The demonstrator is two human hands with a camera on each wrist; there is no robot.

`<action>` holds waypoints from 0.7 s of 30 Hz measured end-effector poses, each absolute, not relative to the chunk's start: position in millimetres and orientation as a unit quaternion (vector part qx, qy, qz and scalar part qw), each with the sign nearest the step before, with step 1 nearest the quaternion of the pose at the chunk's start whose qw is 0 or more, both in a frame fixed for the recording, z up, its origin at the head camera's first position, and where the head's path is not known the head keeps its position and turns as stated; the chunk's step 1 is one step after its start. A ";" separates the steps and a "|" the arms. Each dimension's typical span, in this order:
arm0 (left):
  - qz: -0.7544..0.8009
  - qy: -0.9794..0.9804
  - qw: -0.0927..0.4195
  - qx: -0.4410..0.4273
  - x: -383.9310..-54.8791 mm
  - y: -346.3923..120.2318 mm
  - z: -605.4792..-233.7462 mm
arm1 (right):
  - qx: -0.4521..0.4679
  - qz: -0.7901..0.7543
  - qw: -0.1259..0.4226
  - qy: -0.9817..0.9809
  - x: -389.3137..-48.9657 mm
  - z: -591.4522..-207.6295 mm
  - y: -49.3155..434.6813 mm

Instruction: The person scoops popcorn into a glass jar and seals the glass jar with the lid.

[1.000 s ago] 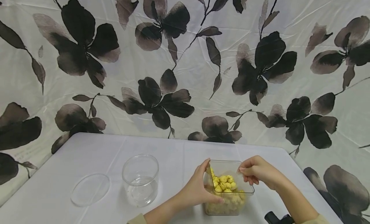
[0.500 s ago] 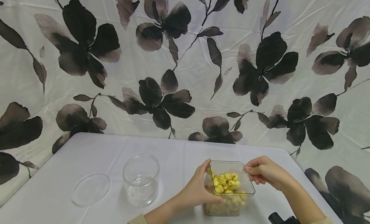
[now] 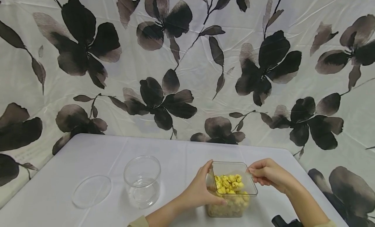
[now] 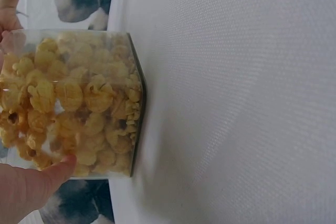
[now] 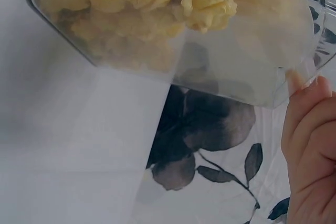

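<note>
At the right of the tabletop, a clear square box is held between both hands, its top uncovered. It contains yellow popcorn; smaller bits are visible near the base in the left wrist view. The lower contents show only hazily through the wall. Whether the base sits fully on the tabletop cannot be told.

The left hand is wrapped round the box's left side, thumb on the near wall; most of its other fingers are hidden. The right hand has its grip pinching the rim near the far right corner; its exact fingertip contact is hard to make out. The right wrist view cuts off the box above and this hand at the right.

Left of the box, well apart, stands a round clear jar, open at the top. Beside it lies a clear round lid, its outline faint. A black object, cut off by the lower frame edge, cannot be identified. Behind hangs a flowered cloth.
</note>
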State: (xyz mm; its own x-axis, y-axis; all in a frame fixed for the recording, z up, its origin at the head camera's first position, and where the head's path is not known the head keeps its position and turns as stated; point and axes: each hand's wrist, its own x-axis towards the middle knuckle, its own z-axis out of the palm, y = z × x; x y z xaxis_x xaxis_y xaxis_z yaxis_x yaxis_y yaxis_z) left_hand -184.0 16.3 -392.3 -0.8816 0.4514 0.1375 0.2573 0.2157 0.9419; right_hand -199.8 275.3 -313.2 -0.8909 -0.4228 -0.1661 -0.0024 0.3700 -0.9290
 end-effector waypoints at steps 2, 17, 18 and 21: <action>0.583 0.775 0.084 0.229 -184.4 16.7 -392.3 | -0.131 -0.546 0.194 0.804 -199.8 -313.0 276.8; 0.579 0.780 0.081 0.222 -185.0 17.1 -391.5 | -0.141 -0.548 0.201 0.800 -199.6 -313.7 277.9; 0.579 0.780 0.081 0.222 -185.2 17.1 -391.4 | -0.141 -0.549 0.201 0.799 -199.5 -313.8 278.4; 0.581 0.779 0.085 0.221 -185.6 17.2 -391.7 | -0.140 -0.552 0.201 0.797 -199.3 -314.1 279.3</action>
